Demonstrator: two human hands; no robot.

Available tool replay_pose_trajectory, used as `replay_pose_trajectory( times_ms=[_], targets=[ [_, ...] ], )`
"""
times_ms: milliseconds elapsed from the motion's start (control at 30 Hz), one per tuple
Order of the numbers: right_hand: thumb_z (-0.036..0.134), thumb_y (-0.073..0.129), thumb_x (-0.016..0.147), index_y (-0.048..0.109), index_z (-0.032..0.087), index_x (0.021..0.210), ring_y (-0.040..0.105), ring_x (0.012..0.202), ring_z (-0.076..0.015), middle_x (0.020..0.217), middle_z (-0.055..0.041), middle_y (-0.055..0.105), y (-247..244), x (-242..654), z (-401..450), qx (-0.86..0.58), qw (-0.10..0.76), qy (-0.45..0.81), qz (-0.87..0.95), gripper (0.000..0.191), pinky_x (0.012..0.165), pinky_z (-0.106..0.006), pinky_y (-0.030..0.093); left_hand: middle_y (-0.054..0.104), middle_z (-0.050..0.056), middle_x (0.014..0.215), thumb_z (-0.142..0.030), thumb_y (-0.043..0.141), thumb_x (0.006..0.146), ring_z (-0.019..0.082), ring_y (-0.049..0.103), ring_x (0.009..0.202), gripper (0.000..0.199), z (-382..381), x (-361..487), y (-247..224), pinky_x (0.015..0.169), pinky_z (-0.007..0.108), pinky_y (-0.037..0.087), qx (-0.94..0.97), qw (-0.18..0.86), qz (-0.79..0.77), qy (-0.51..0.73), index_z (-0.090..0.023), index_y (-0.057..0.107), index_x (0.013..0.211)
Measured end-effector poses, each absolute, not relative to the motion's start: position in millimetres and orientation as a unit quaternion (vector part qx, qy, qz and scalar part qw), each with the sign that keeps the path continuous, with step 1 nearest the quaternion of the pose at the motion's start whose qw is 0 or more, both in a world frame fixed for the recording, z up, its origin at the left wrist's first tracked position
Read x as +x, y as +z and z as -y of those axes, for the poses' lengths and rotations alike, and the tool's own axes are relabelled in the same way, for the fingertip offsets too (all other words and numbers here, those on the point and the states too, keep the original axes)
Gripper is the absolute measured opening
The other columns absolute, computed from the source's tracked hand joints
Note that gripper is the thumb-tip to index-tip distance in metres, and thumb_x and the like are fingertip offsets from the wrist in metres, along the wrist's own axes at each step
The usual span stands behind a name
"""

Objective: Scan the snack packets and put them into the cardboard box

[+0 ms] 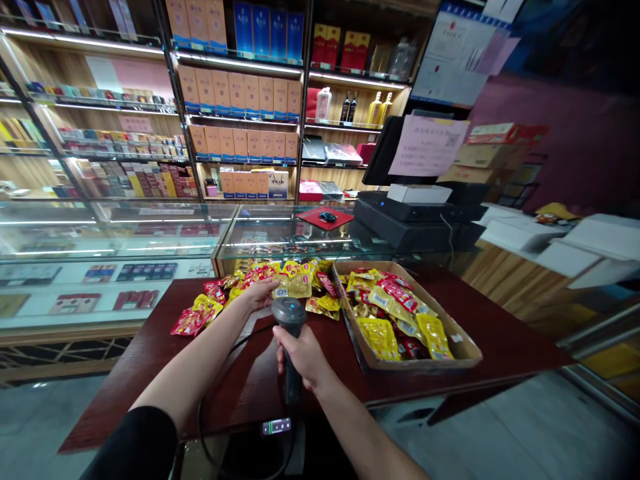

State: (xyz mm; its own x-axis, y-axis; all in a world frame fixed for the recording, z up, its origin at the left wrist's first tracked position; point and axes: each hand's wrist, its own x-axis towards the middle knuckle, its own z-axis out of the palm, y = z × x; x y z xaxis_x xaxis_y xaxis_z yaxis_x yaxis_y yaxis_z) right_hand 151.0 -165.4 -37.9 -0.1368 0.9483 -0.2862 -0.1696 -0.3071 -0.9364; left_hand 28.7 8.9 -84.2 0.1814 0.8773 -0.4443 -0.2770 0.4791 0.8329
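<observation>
My right hand grips the handle of a dark barcode scanner, its head pointing away from me toward the snack packets. My left hand reaches forward and holds a yellow snack packet at the edge of a loose pile of red and yellow packets on the dark red table. To the right lies a shallow cardboard tray filled with several more red and yellow packets. The scanner's cable loops down toward me.
Behind the table stands a glass display counter with a red mouse pad and mouse. A black cash register with monitor sits to the right. Shelves of boxed goods line the back wall. A small lit device is at the table's near edge.
</observation>
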Motion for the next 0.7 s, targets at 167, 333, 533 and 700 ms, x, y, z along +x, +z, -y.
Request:
replay_pose_trajectory(
  times_ms=[167, 333, 533, 700],
  targets=[
    [0.048, 0.067, 0.064, 0.049, 0.019, 0.072, 0.041, 0.028, -0.0097, 0.037, 0.0077, 0.047, -38.2, 151.5, 164.8, -0.491, 0.438, 0.643, 0.391, 0.035, 0.032, -0.021, 0.034, 0.065, -0.001, 0.069, -0.015, 0.065, 0.082, 0.011, 0.061, 0.052, 0.031, -8.6, 27.8, -84.4, 0.049, 0.021, 0.054, 0.305, 0.716, -0.476, 0.409, -0.017, 0.057, 0.112],
    [0.049, 0.066, 0.064, 0.049, 0.019, 0.072, 0.042, 0.028, -0.0098, 0.037, 0.0074, 0.047, -37.9, 152.5, 164.4, -0.491, 0.44, 0.64, 0.394, 0.036, 0.031, -0.021, 0.034, 0.062, -0.003, 0.062, -0.013, 0.063, 0.083, 0.01, 0.059, 0.048, 0.024, -6.5, 29.0, -81.1, 0.046, 0.02, 0.052, 0.3, 0.714, -0.478, 0.413, -0.017, 0.057, 0.106],
    [0.052, 0.066, 0.064, 0.048, 0.019, 0.071, 0.041, 0.028, -0.0093, 0.037, 0.0065, 0.048, -36.4, 153.8, 165.1, -0.488, 0.437, 0.638, 0.404, 0.039, 0.032, -0.021, 0.035, 0.067, 0.001, 0.067, -0.014, 0.064, 0.082, 0.013, 0.064, 0.054, 0.022, -7.3, 28.6, -82.9, 0.051, 0.022, 0.054, 0.315, 0.717, -0.469, 0.407, -0.014, 0.06, 0.104],
    [0.053, 0.066, 0.064, 0.048, 0.019, 0.072, 0.042, 0.029, -0.0093, 0.037, 0.0064, 0.048, -36.3, 153.8, 164.5, -0.486, 0.442, 0.636, 0.407, 0.039, 0.032, -0.021, 0.035, 0.07, 0.007, 0.071, -0.011, 0.061, 0.083, 0.017, 0.068, 0.061, 0.015, -6.6, 29.1, -83.8, 0.059, 0.026, 0.055, 0.325, 0.732, -0.435, 0.412, -0.01, 0.062, 0.097]
  ],
)
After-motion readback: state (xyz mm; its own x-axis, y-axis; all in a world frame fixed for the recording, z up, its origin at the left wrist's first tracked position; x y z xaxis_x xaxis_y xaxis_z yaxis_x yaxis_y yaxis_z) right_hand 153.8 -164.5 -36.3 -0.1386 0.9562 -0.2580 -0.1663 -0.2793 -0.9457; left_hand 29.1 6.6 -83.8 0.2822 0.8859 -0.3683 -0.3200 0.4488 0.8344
